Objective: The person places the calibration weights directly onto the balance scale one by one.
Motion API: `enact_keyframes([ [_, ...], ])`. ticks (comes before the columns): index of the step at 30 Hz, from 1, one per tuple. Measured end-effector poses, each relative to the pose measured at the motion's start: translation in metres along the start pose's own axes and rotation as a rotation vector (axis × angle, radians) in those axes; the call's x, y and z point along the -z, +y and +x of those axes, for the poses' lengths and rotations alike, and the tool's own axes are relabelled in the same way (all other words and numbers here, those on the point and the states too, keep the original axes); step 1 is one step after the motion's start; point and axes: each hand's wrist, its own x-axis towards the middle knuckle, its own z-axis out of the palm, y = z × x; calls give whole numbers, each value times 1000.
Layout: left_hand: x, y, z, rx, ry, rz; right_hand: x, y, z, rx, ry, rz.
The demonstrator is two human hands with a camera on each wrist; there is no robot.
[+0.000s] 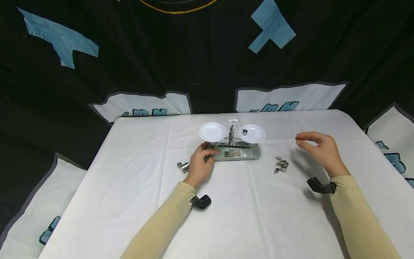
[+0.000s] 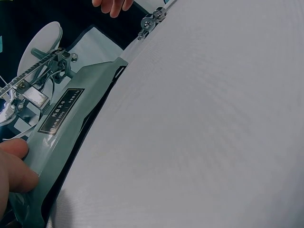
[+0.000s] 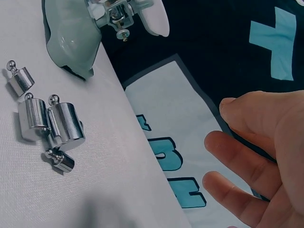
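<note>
Left grip apparently clasps the balance base; right grip hovers released, fingers parted

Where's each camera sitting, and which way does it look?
Head: on the head, facing forward and down at the scale; left grip, right grip and sleeves show.
Left wrist: worn there, facing along the scale; left grip and right fingertips show.
Right wrist: worn there, facing weights; right grip shows.
Both wrist views share the scale and weights.
</note>
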Motion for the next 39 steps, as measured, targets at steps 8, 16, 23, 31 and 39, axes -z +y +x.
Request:
enact_keyframes([
  [8, 0, -1, 0, 8, -10, -7, -8, -3, -2, -1, -42, -17],
  [16, 1, 1, 0, 12, -18, -5, -19, -7, -5, 82, -88, -78],
  [23, 2, 2, 0, 18, -17, -7, -29, -13, -6, 112, -211, -176],
  [31, 1, 1, 1, 23, -23, -14, -37, -15, -8, 278, -274, -281],
  [39, 2, 2, 0, 22, -25, -25, -42, -17, -9, 415, -303, -434],
])
